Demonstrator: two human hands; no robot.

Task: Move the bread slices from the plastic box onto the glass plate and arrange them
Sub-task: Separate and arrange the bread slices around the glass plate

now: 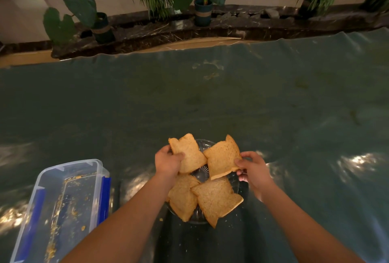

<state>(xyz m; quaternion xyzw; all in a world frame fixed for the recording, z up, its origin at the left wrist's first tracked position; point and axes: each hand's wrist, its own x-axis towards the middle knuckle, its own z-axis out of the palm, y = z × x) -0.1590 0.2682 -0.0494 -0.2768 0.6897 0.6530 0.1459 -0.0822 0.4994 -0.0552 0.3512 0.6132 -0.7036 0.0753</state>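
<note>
Although both forearms fill the foreground, the work lies just beyond them on the glass plate (235,180), which sits near the table's front edge. Nearest the viewer, two bread slices lie flat on the plate: a near left slice (183,197) and a near right slice (216,199), the right one overlapping the left one's edge. Beyond these, the left hand (168,161) pinches the far left slice (190,154) by its left edge, and the right hand (252,168) pinches the far right slice (222,158) by its right corner; both slices are over the plate's far half. To the left, the plastic box (63,205) holds only crumbs. Farther off, the green table cover (189,98) runs back to a row of potted plants (202,3). Judged from this, transfer is complete and only the final arranging of the two held slices remains.
</note>
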